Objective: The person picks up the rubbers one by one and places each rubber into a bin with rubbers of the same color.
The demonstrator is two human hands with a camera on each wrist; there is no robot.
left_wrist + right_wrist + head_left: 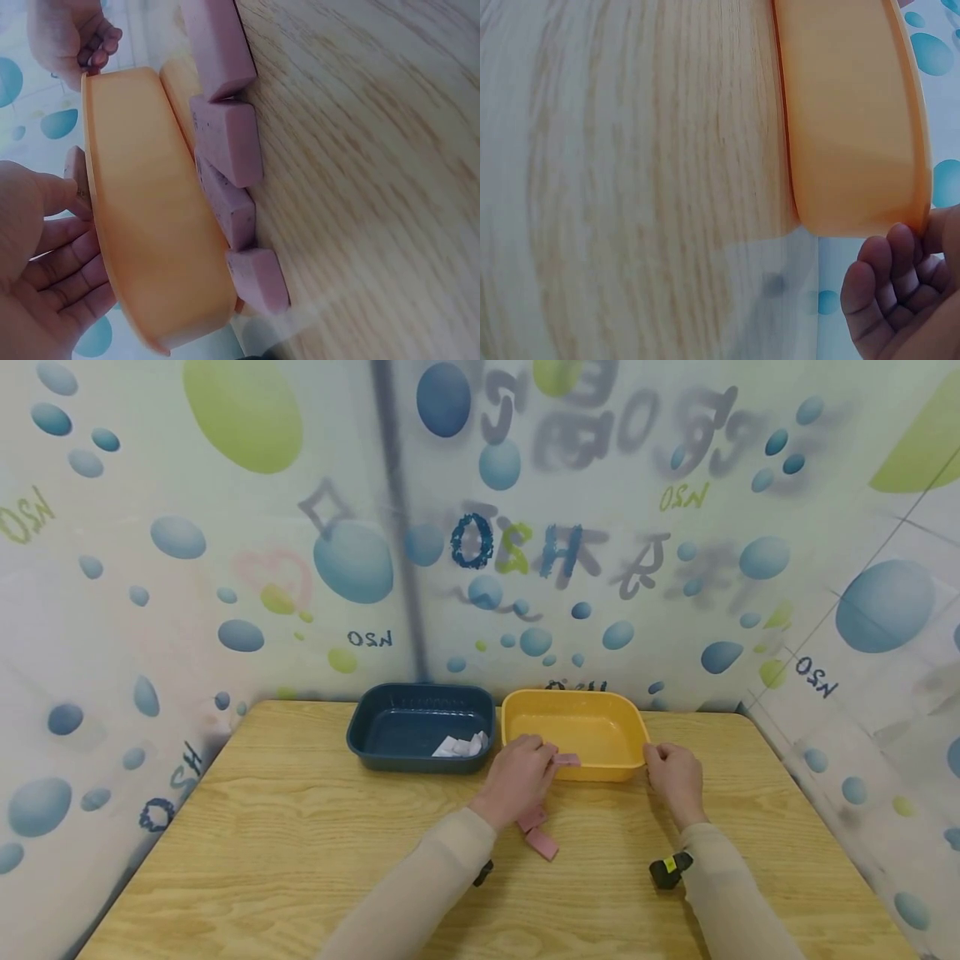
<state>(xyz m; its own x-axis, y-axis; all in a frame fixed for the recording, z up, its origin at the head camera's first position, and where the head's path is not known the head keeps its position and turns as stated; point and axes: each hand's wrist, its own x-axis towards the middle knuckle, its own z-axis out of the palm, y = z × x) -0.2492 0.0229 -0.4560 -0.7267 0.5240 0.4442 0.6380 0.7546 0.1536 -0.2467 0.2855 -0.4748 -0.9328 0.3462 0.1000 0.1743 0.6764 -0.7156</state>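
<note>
My left hand (519,778) is at the near rim of the yellow bin (573,770). Between thumb and fingers it pinches a small pink rectangular block (77,178), held level with the rim. My right hand (677,777) pinches the rim at the bin's right end, thumb against curled fingers in the right wrist view. On the table before the bin lie several more pink blocks (229,142) in a loose row, some with dark marks on them. In the head view the left hand and wrist partly cover these blocks (542,844).
Left of the yellow bin stands a dark blue bin (375,761) with crumpled white pieces (463,745) at its right end. Both bins are at the back of the wooden table (300,827), near a patterned wall covering (300,527). Each wrist wears a black device (666,870).
</note>
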